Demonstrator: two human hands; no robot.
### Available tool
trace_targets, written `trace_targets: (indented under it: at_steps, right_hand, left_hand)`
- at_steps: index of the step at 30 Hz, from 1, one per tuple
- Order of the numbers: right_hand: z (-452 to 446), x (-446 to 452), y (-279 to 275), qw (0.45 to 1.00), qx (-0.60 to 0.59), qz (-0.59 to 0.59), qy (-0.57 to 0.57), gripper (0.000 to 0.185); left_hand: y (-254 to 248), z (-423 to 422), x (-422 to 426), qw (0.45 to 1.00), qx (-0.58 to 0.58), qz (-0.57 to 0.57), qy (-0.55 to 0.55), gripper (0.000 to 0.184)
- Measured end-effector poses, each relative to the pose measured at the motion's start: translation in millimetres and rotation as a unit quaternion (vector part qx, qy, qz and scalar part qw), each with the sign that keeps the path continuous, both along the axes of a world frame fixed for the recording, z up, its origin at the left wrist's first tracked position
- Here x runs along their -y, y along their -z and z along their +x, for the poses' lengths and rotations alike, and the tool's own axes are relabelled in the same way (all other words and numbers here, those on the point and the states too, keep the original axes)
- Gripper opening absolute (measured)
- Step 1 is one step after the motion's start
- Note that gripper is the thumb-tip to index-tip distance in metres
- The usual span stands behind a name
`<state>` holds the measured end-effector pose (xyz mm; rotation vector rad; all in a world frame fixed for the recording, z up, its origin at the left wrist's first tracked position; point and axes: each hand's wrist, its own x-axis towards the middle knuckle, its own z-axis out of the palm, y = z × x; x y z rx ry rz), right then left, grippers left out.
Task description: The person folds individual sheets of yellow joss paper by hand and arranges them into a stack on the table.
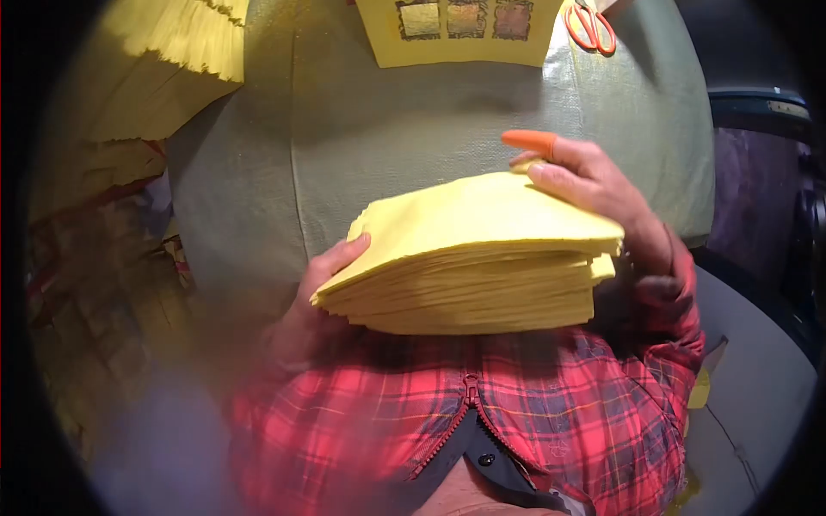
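Note:
A thick stack of yellow paper sheets (482, 215) is held up in front of the chest, its layered edges facing the body. My left hand (334, 275) grips the stack's left end, the thumb on the top sheet and the other fingers hidden beneath. At the far right corner, my right hand (585, 176) holds the stack with its thumb on top. An orange finger cover (529, 141) is on one finger of that hand, which points left beyond the stack's edge.
A grey-green covered surface (413, 129) lies beyond the stack. On it are a yellow sheet with printed squares (465, 52) at the top and red-handled scissors (591, 31) at the top right. More stacked yellow paper (181, 43) stands at the upper left.

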<state>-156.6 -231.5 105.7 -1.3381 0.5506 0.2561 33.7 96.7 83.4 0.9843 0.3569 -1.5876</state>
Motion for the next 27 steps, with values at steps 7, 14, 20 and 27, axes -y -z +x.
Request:
trace_targets:
  at_steps: [7, 14, 20, 27]
  right_hand:
    - [-41.9, -38.1, 46.9, 0.971, 0.176, -0.022, 0.161, 0.074]
    - [-39.7, -79.1, 49.7, 0.922, 0.173, 0.105, 0.329, 0.089]
    - [-24.3, -79.4, 12.1, 0.894, 0.192, 0.146, 0.379, 0.085]
    - [-17.8, -56.7, 15.9, 0.931, 0.239, -0.062, 0.268, 0.066]
  left_hand:
    - [55.4, 16.0, -20.0, 0.892, 0.442, -0.007, 0.095, 0.067]
    - [75.7, -14.9, 15.7, 0.903, 0.384, -0.152, -0.118, 0.08]
    - [68.8, -10.4, 32.2, 0.853, 0.011, -0.464, -0.24, 0.085]
    - [38.4, -16.4, 34.0, 0.926, 0.288, -0.167, -0.18, 0.089]
